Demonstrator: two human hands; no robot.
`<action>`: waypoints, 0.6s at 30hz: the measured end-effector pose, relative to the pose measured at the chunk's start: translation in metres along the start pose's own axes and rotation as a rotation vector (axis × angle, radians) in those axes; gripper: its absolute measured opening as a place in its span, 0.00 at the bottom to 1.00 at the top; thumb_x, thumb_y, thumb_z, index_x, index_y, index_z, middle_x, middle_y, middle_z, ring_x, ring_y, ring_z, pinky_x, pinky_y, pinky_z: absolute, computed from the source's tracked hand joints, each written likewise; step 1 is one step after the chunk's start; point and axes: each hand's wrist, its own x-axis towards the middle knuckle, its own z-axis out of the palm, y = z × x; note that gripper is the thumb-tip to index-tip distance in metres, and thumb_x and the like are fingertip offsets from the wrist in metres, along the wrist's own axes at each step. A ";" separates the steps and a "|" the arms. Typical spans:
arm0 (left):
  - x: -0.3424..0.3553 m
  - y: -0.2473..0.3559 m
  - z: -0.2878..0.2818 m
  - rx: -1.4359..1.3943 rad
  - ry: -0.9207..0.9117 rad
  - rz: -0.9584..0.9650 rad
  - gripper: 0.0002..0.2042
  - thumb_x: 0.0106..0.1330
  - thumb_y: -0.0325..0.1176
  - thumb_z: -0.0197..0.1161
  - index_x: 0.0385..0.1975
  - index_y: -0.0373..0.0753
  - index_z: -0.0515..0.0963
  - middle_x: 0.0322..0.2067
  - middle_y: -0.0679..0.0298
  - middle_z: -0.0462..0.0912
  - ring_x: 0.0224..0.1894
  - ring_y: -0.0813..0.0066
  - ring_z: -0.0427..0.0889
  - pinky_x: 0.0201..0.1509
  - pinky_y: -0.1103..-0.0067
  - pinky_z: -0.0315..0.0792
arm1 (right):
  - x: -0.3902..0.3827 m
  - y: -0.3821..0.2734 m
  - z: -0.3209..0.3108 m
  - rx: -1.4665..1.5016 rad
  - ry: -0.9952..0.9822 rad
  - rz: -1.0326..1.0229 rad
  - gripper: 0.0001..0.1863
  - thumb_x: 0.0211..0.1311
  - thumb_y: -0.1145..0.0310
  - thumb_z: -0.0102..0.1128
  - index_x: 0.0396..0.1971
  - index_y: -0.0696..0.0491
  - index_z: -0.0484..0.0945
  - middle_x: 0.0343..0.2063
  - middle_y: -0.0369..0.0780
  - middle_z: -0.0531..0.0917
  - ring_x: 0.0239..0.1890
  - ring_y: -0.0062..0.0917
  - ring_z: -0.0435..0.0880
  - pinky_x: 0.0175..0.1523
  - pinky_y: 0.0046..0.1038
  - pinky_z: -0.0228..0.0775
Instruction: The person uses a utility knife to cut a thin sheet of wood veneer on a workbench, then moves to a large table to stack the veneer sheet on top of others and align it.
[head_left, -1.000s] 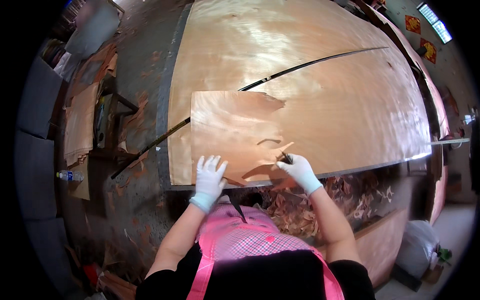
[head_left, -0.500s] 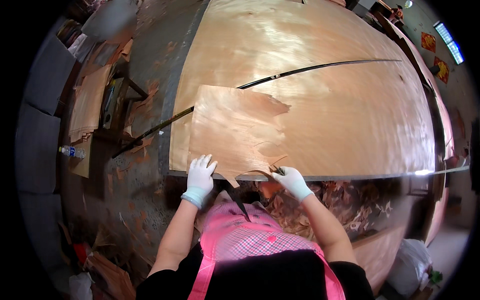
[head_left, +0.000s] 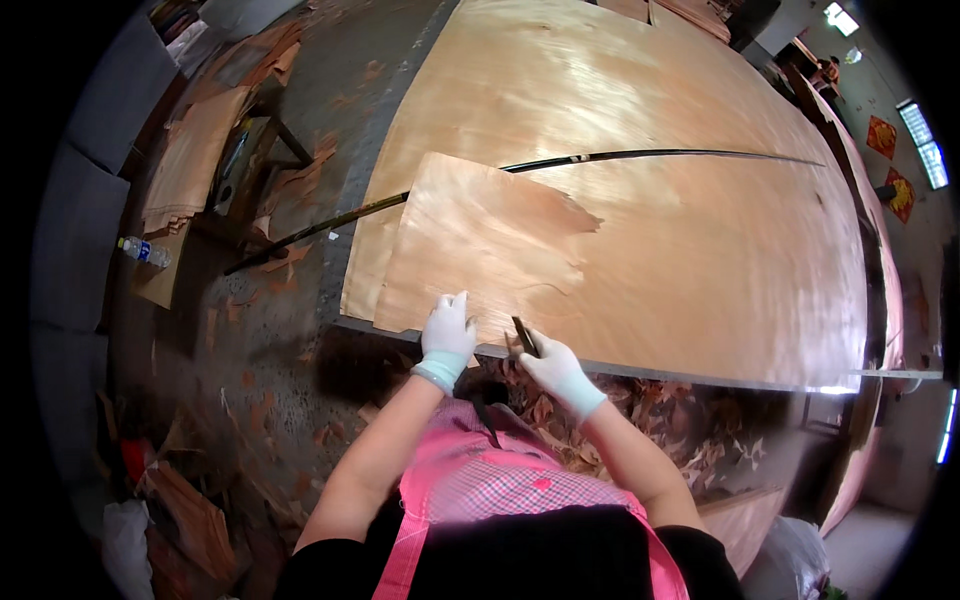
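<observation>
A cut veneer sheet (head_left: 470, 230) with a ragged right edge lies on a wider pale sheet (head_left: 680, 260) near the front of the worktable. My left hand (head_left: 448, 335), in a white glove, rests on the smaller sheet's front part, fingers apart. Just to its right, my gloved right hand (head_left: 555, 365) grips a dark narrow blade-like tool (head_left: 523, 333), tilted up at the sheet's front edge. A long black strip (head_left: 680, 152) crosses the table behind the cut sheet, passing partly under it.
At left stand a wooden stand with stacked veneer (head_left: 185, 160) and a plastic bottle (head_left: 150, 250). Veneer scraps (head_left: 680, 420) litter the floor below the table's front edge. Plastic bags lie at lower left (head_left: 127, 545) and lower right (head_left: 785, 555). A long upright board edge (head_left: 880, 280) borders the right.
My left hand has moved rightward along the sheet, closer to my right hand. The right hand has shifted left and its tool now points more upright. The whole view has turned slightly.
</observation>
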 end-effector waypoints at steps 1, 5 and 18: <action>0.000 -0.003 0.003 0.008 0.002 -0.013 0.26 0.58 0.31 0.65 0.59 0.39 0.70 0.48 0.50 0.74 0.46 0.49 0.78 0.50 0.63 0.74 | 0.001 -0.006 0.008 -0.021 0.061 -0.151 0.20 0.64 0.67 0.54 0.56 0.52 0.74 0.31 0.47 0.86 0.30 0.36 0.86 0.40 0.35 0.77; 0.001 -0.009 0.012 0.015 0.111 -0.037 0.28 0.59 0.31 0.65 0.61 0.39 0.68 0.47 0.49 0.75 0.46 0.51 0.79 0.50 0.66 0.76 | 0.024 -0.001 0.037 -0.515 0.164 -0.305 0.25 0.64 0.70 0.48 0.61 0.60 0.65 0.28 0.56 0.82 0.32 0.49 0.84 0.41 0.44 0.75; 0.008 0.013 0.012 0.097 0.008 -0.161 0.34 0.62 0.40 0.64 0.66 0.32 0.62 0.48 0.50 0.74 0.50 0.53 0.76 0.55 0.68 0.72 | 0.026 0.001 -0.008 -0.889 -0.176 -0.333 0.34 0.60 0.71 0.50 0.68 0.51 0.56 0.29 0.51 0.84 0.30 0.49 0.83 0.34 0.46 0.73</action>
